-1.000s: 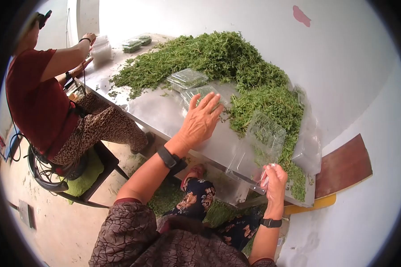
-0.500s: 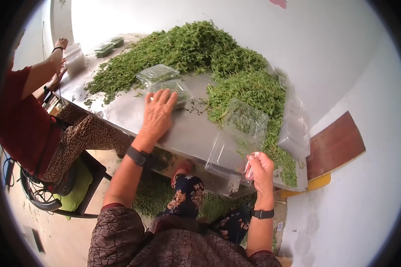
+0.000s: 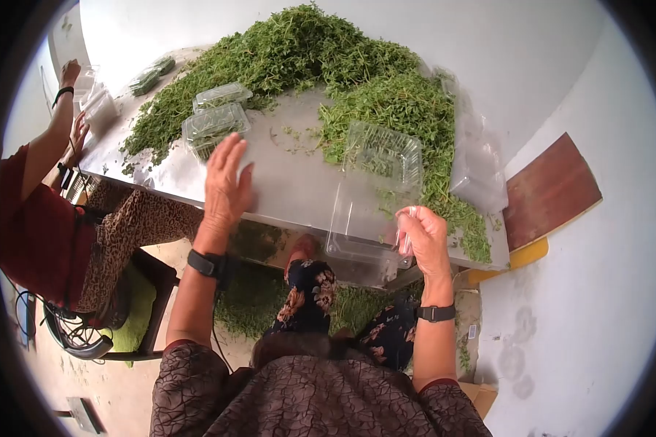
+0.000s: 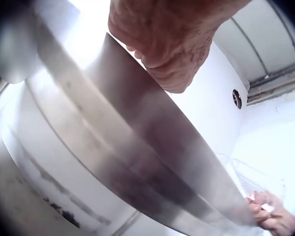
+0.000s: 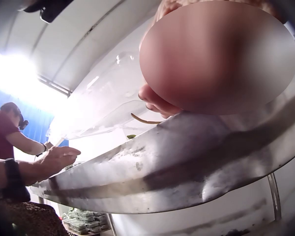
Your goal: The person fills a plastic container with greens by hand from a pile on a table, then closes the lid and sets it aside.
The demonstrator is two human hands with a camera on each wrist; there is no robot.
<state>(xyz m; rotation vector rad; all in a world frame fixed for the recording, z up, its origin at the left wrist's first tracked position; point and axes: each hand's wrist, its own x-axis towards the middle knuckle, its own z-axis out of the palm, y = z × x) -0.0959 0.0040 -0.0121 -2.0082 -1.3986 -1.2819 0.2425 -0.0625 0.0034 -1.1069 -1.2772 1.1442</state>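
My right hand (image 3: 424,237) pinches the edge of an open, see-through plastic box (image 3: 368,197) at the table's front edge; its raised half stands against the greens. My left hand (image 3: 227,182), fingers extended, is just in front of a lidded box of greens (image 3: 215,127); whether they touch, I cannot tell. A second lidded box (image 3: 222,95) sits behind that one. A large heap of leafy green stems (image 3: 306,51) covers the back of the table. In the left wrist view my left hand (image 4: 162,39) hangs above the metal edge.
At the left, another person in red (image 3: 40,226) handles a stack of clear boxes (image 3: 98,109). Two filled packs (image 3: 146,80) lie near the back left. Nested clear boxes (image 3: 479,164) stand at the right, beside a brown board (image 3: 550,193).
My left hand has drawn back toward me from the front filled box, which now sits farther left, close to the other lidded box. My right hand still grips the open box.
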